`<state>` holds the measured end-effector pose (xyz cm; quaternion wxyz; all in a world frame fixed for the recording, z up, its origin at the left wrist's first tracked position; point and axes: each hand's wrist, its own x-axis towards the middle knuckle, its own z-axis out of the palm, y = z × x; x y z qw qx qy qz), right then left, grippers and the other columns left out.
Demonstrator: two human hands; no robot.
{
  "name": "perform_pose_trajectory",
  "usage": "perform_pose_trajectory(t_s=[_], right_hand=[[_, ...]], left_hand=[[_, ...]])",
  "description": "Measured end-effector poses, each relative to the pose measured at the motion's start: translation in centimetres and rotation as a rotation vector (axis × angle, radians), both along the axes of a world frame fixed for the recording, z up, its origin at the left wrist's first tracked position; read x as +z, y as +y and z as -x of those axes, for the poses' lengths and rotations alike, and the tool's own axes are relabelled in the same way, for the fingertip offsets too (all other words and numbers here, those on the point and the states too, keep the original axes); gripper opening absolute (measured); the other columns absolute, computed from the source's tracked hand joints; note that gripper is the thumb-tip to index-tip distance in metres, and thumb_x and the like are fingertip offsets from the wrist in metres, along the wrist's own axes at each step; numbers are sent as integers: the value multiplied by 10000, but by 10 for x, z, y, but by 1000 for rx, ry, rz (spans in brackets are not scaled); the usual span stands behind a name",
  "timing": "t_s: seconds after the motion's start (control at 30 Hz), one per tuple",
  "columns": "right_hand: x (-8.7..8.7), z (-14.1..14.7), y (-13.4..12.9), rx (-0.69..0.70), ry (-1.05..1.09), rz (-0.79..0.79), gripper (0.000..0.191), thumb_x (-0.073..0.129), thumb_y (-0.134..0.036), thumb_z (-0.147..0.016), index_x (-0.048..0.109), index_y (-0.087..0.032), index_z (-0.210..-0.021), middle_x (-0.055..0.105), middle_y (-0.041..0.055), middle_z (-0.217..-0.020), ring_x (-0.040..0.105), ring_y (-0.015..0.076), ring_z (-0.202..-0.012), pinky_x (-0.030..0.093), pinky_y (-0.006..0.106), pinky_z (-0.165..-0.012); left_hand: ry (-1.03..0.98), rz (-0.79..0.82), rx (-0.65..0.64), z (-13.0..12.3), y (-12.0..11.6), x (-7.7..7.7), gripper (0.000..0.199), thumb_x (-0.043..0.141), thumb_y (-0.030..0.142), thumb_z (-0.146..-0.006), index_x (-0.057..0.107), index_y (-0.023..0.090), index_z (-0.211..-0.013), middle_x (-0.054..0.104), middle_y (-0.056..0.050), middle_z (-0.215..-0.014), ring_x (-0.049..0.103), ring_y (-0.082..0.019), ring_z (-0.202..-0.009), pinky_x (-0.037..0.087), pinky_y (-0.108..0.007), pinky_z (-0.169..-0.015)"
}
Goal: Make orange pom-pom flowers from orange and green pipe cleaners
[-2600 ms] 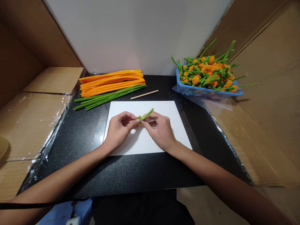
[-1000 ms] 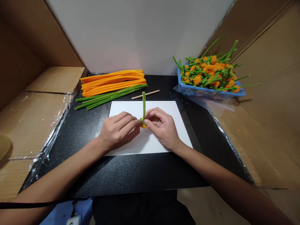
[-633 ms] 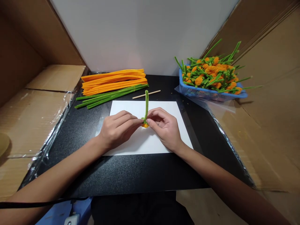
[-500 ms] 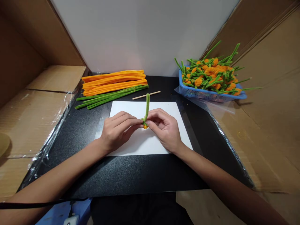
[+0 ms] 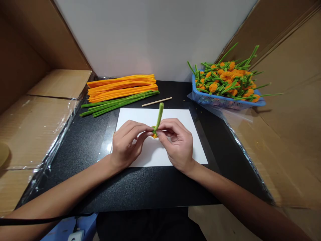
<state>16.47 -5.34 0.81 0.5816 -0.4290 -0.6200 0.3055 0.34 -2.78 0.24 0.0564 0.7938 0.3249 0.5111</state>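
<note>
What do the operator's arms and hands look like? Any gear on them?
Left hand and right hand: bare, no gloves, rings or markings visible. Left forearm and right forearm: no sleeves or watch in view. A black cord crosses the left forearm; can't tell if attached.

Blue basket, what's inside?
A heap of orange and green fuzzy pieces sits in the blue basket, rising above its rim. The pile's lower layers and the basket's floor are covered, so can't tell.

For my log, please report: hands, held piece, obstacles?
Left hand, right hand: both pinching orange-green piece above white sheet. Green stem up. Pale stick beyond sheet, clear of hands.
</note>
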Motion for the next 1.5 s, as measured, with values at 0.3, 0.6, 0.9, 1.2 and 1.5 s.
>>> perform_pose_trajectory(t_s=[0.3, 0.6, 0.9, 1.2, 1.5], right_hand=[[-3, 3, -1, -14, 21, -25, 100, 621, -119, -881, 657, -204, -920, 612, 30, -960, 638, 146, -880, 603, 300, -745], [-2, 0, 1, -50, -112, -140, 125, 632, -108, -872, 652, -210, -942, 619, 39, -965, 647, 163, -904, 628, 309, -723], [-4, -18, 9, -131, -728, -735, 245, 629, -66, -869, 628, -138, -1103, 703, 116, -1032, 688, 217, -1015, 632, 327, -859], [-9, -16, 10, -89, -766, -733, 264, 611, -65, -877, 616, -138, -1131, 715, 121, -1033, 701, 211, -995, 636, 318, -843], [-13, -4, 10, -150, -634, -601, 230, 598, -35, -843, 628, -192, -1009, 706, 66, -923, 702, 171, -846, 612, 288, -760]], left_hand=[[-55, 37, 15, -3, -2, -3, 108, 657, 83, -861, 670, 181, -903, 709, -18, -795, 626, -127, -706, 492, -255, -616], [-32, -4, 29, 0, 1, -5, 128, 695, 82, -831, 652, 170, -914, 701, -35, -814, 600, -136, -732, 447, -248, -590], [-268, 965, -163, -5, -8, 14, 205, 572, 321, -889, 583, 177, -743, 547, 9, -683, 469, -117, -613, 356, -242, -552], [-128, 1116, -110, 0, -3, 17, 223, 542, 348, -855, 549, 180, -708, 522, 13, -654, 407, -122, -587, 289, -259, -553], [-14, 763, 149, -13, -15, 3, 96, 457, 142, -859, 536, 187, -828, 613, -15, -807, 509, -148, -693, 350, -273, -624]])
